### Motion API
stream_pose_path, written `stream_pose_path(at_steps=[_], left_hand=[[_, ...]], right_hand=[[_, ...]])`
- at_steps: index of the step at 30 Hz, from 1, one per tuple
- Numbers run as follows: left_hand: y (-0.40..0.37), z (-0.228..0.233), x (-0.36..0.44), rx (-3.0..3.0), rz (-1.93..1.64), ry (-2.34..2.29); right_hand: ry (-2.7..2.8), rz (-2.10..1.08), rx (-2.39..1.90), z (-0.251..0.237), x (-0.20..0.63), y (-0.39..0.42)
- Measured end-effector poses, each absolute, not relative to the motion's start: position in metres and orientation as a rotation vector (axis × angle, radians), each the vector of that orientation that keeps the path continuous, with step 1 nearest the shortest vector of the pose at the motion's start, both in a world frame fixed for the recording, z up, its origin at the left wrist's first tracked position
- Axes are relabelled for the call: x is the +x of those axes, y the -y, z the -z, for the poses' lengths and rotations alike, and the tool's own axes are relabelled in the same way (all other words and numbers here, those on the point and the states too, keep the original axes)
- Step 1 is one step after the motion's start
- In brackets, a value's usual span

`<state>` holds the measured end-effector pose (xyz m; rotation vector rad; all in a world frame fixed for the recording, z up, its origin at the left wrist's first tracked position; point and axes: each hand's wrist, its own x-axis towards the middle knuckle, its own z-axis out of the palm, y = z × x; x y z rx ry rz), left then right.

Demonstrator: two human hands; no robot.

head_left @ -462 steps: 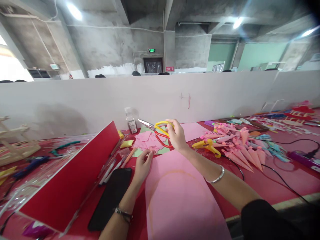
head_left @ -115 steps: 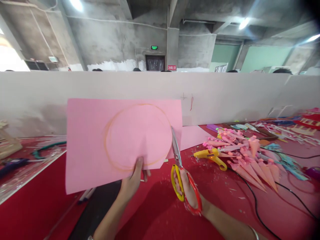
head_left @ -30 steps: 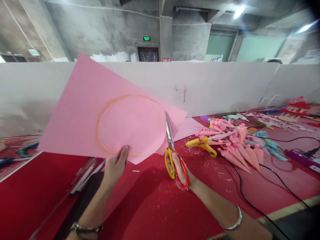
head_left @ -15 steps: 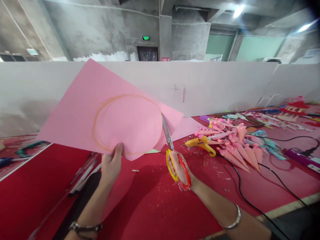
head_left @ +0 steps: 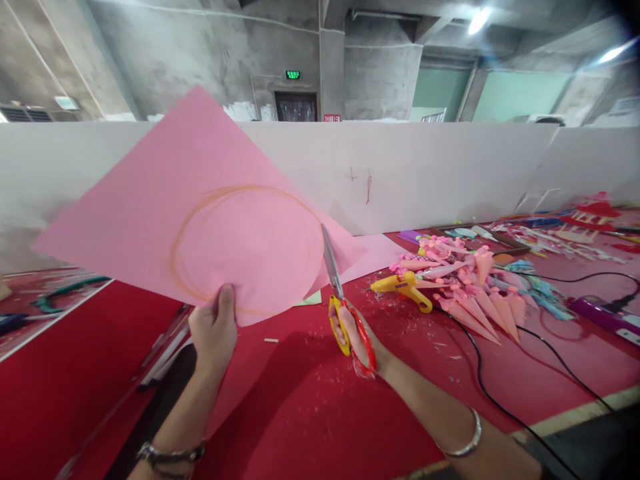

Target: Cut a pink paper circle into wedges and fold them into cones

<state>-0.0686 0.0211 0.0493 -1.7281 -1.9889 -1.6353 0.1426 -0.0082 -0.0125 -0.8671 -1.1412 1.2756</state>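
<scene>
Pinching the pink sheet (head_left: 200, 200) at its lower edge, my left hand (head_left: 214, 330) holds it up; my right hand (head_left: 361, 337) grips the scissors (head_left: 340, 300), blades in its right edge. Glue gun (head_left: 406, 288) and cones (head_left: 475, 293) lie right; red table (head_left: 310, 400) open below. Sheet has turned counterclockwise since.

One cam only, on my head, looking fwd and slightly down over the red table (head_left: 310, 413). Close on both hands at frame bottom; white partition (head_left: 450, 173) runs across mid-frame, ceiling above. No 2nd view, so no shared area.
</scene>
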Motion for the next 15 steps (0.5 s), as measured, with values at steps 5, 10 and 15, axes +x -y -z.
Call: stream_pose_path(at_steps=[5,10,15], left_hand=[[-0.0222,-0.0488,-0.0707,-1.715,1.652,2.005],[-0.0211,-0.0519,-0.0686,-1.746,1.628,1.996],[-0.0189,-0.0550,-0.0656,-1.781,1.615,1.992]], right_hand=[[1.208,-1.236,-0.880,0.0113,0.1453,0.0092],[1.196,-1.229,-0.914,0.0117,0.1437,0.0106],[1.119,-1.209,-0.991,0.0104,0.1413,0.0111]])
